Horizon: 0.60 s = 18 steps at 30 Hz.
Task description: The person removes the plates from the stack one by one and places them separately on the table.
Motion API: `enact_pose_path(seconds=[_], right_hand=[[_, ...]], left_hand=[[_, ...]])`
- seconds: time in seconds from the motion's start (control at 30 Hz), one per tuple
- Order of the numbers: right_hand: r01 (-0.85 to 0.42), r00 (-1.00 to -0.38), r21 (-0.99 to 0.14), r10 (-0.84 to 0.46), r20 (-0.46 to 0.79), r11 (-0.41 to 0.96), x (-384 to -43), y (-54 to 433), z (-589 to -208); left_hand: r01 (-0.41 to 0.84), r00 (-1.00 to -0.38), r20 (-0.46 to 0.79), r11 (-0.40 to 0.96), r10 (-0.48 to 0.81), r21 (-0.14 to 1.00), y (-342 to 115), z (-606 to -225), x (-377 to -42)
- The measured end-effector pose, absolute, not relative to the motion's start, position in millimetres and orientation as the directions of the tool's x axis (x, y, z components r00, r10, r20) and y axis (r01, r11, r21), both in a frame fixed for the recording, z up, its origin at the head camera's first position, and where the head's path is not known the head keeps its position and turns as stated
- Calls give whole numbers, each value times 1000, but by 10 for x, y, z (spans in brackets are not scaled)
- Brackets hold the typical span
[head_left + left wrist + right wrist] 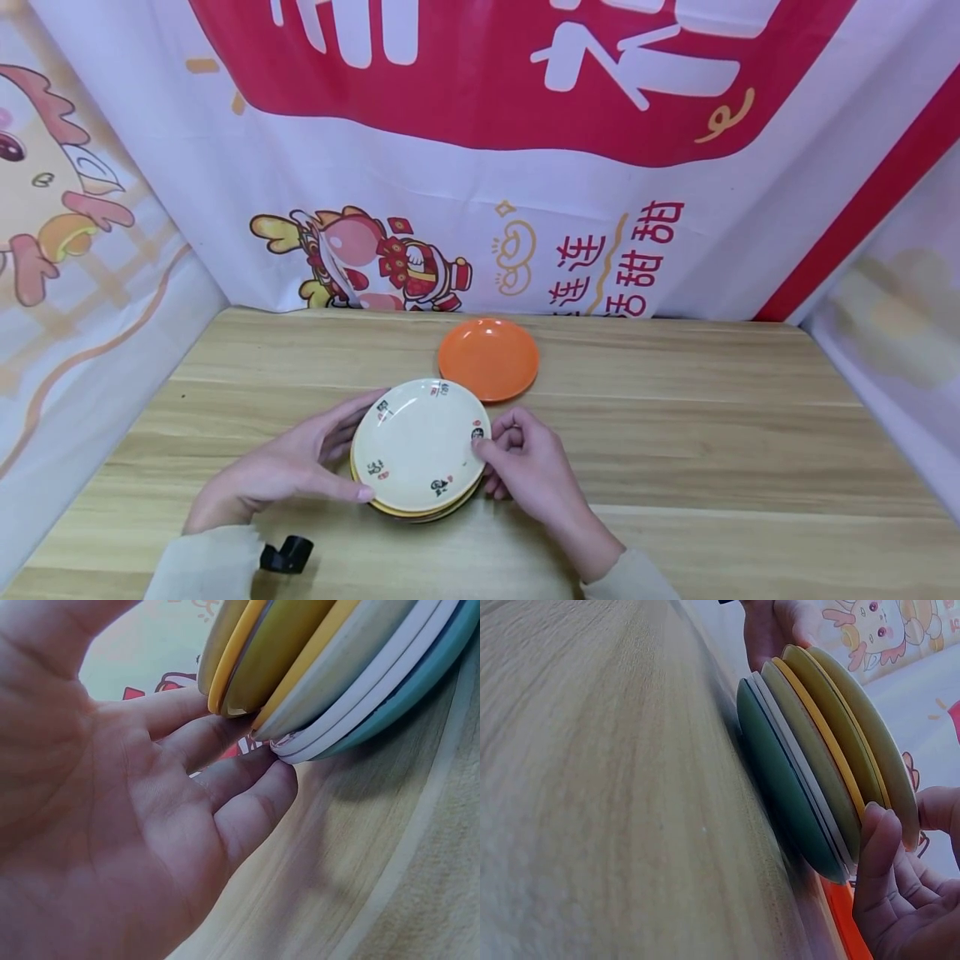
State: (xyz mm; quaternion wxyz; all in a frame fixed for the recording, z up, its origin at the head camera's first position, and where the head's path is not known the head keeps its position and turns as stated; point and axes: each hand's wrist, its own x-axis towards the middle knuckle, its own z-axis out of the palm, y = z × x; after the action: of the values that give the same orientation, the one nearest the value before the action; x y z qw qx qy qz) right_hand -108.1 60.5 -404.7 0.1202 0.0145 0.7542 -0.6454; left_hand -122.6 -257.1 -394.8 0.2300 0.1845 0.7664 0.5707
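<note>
A stack of small plates stands on the wooden table before me, topped by a cream plate point(420, 446) with black and red characters near its rim. Yellow, olive, white and teal plates point(780, 780) show in layers below it. My left hand point(300, 462) rests against the stack's left side, thumb at the front rim; its nearly straight fingertips touch the plate edges in the left wrist view. My right hand point(532, 462) pinches the right rim of the upper plates, thumb on the cream plate, fingers bent at the side.
An orange plate point(489, 360) lies just behind the stack. A black object point(287, 554) sticks out by the left sleeve. Printed white cloth point(705, 233) closes off the back of the wooden table point(712, 433) and both sides.
</note>
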Motion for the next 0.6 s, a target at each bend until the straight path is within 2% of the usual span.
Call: enact_pose_path(seconds=[0.6], right_hand=[[137,-981,-983,-121,-152,126,-1079,613,-4046]], left_hand=[[-23,-822,-187,297,537,955,-2588,-3937,-1219]])
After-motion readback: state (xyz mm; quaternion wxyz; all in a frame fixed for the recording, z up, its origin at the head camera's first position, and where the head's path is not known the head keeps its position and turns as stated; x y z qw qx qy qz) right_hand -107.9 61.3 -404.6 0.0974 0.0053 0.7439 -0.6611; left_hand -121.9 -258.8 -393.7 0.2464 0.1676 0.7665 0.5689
